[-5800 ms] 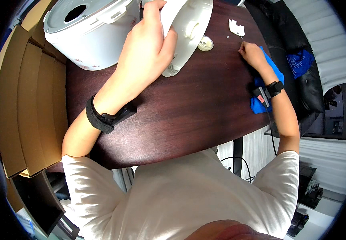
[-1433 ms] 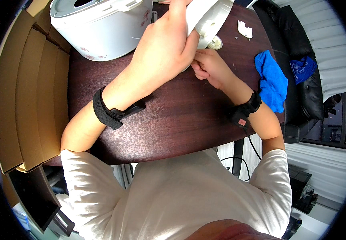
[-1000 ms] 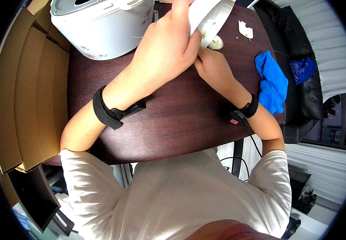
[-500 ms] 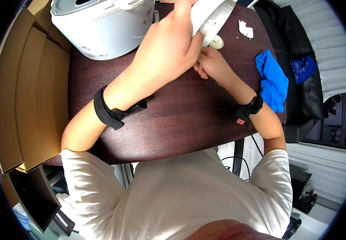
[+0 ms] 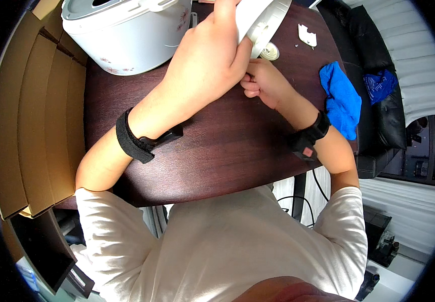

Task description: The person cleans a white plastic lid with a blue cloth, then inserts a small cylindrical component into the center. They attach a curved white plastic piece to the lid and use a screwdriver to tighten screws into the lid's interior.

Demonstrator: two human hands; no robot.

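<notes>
The white plastic cover (image 5: 251, 19) is in the left hand (image 5: 205, 65), tilted up off the tabletop (image 5: 217, 146) on its far side; the hand's thumb presses its near edge, and the other fingers go out of sight. The visible part slants from near to far right, its far end cut off by the frame. From the right hand (image 5: 267, 84), the cover lies directly on the far side, with its near end just beside those curled fingers. Their tips are hidden at the left thumb, so I cannot tell whether they pinch anything.

The cover is a smooth, curved shell, with a rounded fitting inside. Far left stands a glossy rice cooker body (image 5: 132, 43) with floral print. A shallow round cap (image 5: 270, 51), a jagged white plastic fragment (image 5: 307, 36) and a crumpled, soft blue cloth (image 5: 340, 103) rest rightward on dark, grained wood-look surfacing.
</notes>
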